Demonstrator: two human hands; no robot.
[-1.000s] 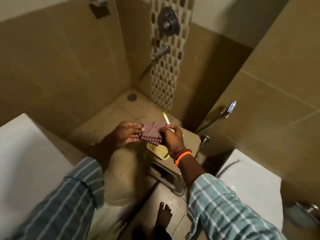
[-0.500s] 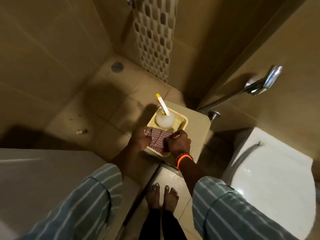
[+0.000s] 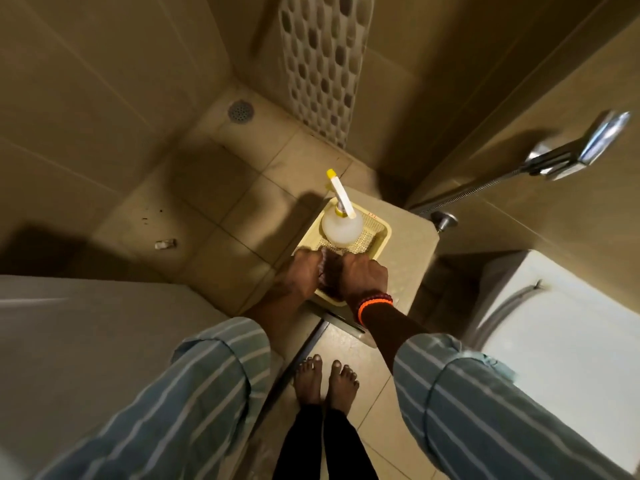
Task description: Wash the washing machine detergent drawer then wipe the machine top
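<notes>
A small red checked cloth (image 3: 326, 271) is bunched between my left hand (image 3: 300, 276) and my right hand (image 3: 364, 276), both closed on it; most of it is hidden by the fingers. The hands hover low over the near end of a yellow perforated basket (image 3: 381, 237). A white spray bottle (image 3: 342, 226) with a yellow-tipped nozzle stands in the far end of that basket. The washing machine top (image 3: 104, 341) is the pale surface at lower left, under my left sleeve.
The basket rests on a beige stool (image 3: 412, 268) by the wall. A toilet (image 3: 561, 327) is at right, a hand shower (image 3: 585, 147) hangs on the right wall, a floor drain (image 3: 240, 111) lies in the far corner. My bare feet (image 3: 325, 379) stand on tiles.
My view has tilted down. Both hands have lowered the cloth from chest height to the basket and folded it into a tighter bunch between them.
</notes>
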